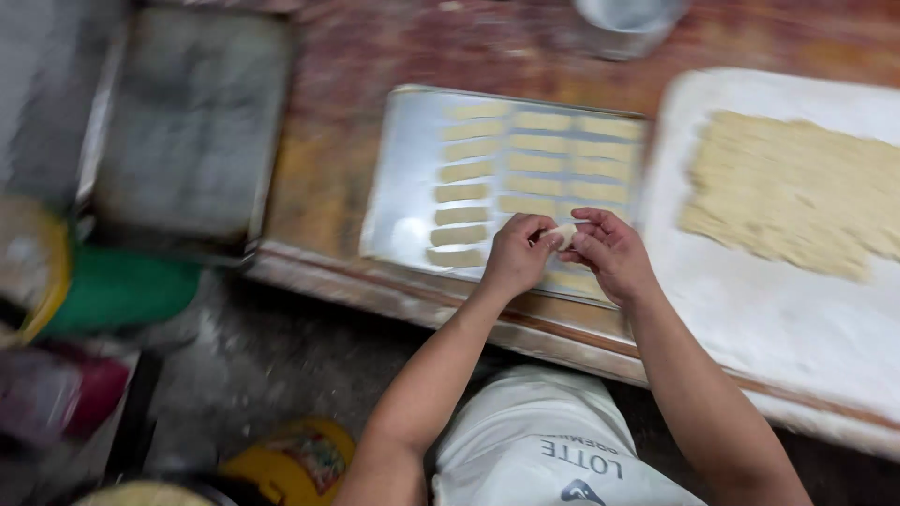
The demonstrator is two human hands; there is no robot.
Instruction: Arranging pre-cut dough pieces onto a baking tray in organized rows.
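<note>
Left hand: the left hand (516,255) is hovering over the near edge of the baking tray, its fingers curling closed and pinching one end of the small dough piece.
Right hand: the right hand (611,251) is meeting the left one over the same spot, its fingertips closing on the other end of that piece.
Dough piece: the small dough piece (563,233) is sitting between the two hands, pale and stubby, held just above the tray (the blur is hiding its exact shape).
Baking tray: the baking tray (405,187) is lying on the tabletop, a light metal sheet with its left part bare.
Dough strips: the dough strips (534,163) are lying in neat columns across the tray, side by side.
Floured board: the floured board (750,300) is lying just right of the tray, dusted white.
Dough sheet: the dough sheet (797,192) is spreading flat over the board, scored into strips.
Tabletop: the wooden tabletop (319,178) is carrying everything, reddish and flour-smeared.
Dark tray: a dark tray (187,122) is resting at the left end, well apart from the hands.
</note>
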